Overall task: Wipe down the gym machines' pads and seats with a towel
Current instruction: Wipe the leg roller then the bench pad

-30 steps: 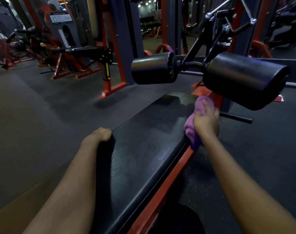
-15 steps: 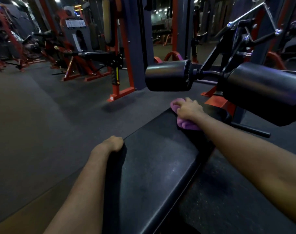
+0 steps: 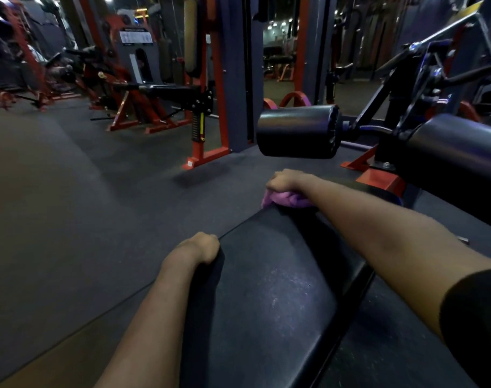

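- Floor (image 3: 85, 205): I read dark rubber matting across the whole left half of my view, with a lighter brown strip at the lower left.
- Black pad (image 3: 266, 289): a long flat upholstered pad runs from bottom centre up and to the right. Its surface shows faint pale scuffs near the middle.
- Right roller (image 3: 457, 152): a thick black cylinder pad, mounted on a black linkage at the right edge, above the far end of the black pad.
- Left roller (image 3: 297, 131): a shorter black cylinder on the same axle, directly above and beyond the right hand, not touching it.
- Red upright (image 3: 199, 147): a red post with a spring and yellow strip stands on the floor behind the pad, beside a grey column.
- Sleeve (image 3: 476, 317): a black sleeve covers the right upper arm at the lower right.
- Left hand (image 3: 199, 247): the fingers are curled over the near left edge of the black pad and grip it.
- Right hand (image 3: 285, 180): knuckles up, fingers closed on the purple towel and pressing it down.
- Purple towel (image 3: 283, 200): bunched under the right hand, at the far left corner of the black pad, with one end hanging past the pad edge.
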